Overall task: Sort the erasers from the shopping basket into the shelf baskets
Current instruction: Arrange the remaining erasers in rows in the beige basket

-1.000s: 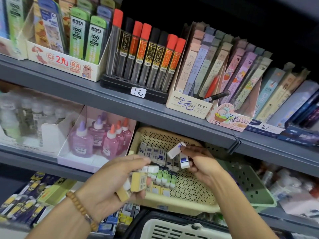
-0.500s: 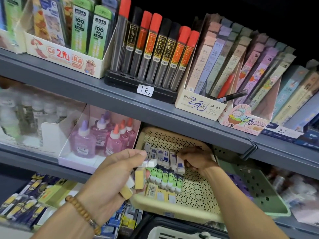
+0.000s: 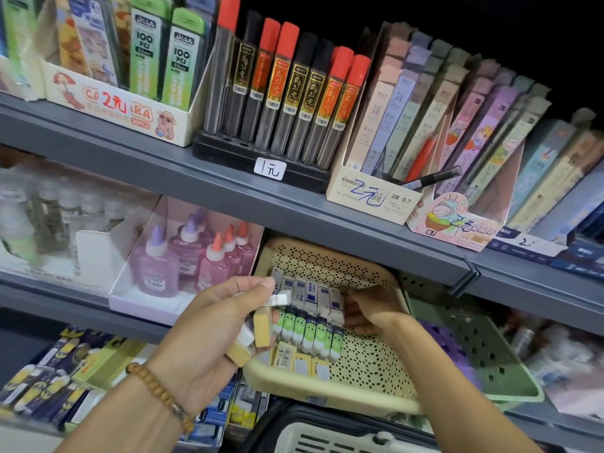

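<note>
Left grip [image 3: 209, 325] round blocky erasers [image 3: 261, 325]; right grip [image 3: 366, 308] unclear, in perforated basket [image 3: 327, 387]

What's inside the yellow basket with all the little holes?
The yellow basket holds rows of erasers: blue-and-white ones, green ones, yellow-wrapped ones. The right hand reaches in, covering whatever its fingers touch. The left hand hides the basket's left corner.

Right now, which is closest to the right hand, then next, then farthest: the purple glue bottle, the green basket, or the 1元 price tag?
From the right hand:
1. Green basket, just to its right.
2. 1元 price tag, up on the shelf above.
3. Purple glue bottle, far left.
</note>
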Demonstrator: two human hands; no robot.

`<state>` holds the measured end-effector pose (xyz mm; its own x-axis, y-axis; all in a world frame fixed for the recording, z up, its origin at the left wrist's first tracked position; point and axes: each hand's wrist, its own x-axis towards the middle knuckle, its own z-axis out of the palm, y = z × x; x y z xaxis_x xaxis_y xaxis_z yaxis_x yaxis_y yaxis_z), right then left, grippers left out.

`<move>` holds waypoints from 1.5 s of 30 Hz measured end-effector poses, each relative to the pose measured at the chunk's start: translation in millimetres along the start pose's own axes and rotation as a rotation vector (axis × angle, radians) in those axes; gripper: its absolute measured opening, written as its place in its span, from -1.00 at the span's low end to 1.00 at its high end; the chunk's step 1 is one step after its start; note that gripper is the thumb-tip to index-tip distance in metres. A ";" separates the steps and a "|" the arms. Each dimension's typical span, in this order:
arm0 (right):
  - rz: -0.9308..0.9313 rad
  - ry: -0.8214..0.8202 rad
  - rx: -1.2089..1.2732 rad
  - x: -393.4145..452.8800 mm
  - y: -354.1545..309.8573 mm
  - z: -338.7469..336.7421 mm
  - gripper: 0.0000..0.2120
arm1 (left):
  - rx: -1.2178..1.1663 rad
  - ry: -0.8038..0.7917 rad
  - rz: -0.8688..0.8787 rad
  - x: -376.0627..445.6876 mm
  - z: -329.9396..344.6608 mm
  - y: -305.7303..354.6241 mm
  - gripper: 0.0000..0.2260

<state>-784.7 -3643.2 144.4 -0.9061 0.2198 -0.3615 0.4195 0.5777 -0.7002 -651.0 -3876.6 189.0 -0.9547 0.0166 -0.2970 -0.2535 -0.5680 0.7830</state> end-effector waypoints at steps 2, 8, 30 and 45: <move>-0.122 0.071 -0.071 -13.6 -2.8 -2.2 -0.70 | 0.009 -0.005 0.001 0.1 1.0 -0.5 -0.83; -0.350 -0.287 0.283 -100.0 -36.3 4.3 -0.59 | 0.048 -0.008 0.002 0.4 7.0 -2.1 -0.89; -0.126 -0.177 0.140 -11.3 -64.8 42.7 -0.83 | -0.207 -0.009 0.071 4.0 -23.9 21.1 -0.60; -0.427 -0.499 0.130 -101.9 -60.8 40.1 -0.73 | -0.224 0.090 0.209 9.0 -11.6 13.0 -0.71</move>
<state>-715.7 -3732.3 199.1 -0.8733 -0.4147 -0.2558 0.0613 0.4272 -0.9021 -661.1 -3893.4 190.2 -0.9625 -0.1868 -0.1969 -0.0029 -0.7184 0.6956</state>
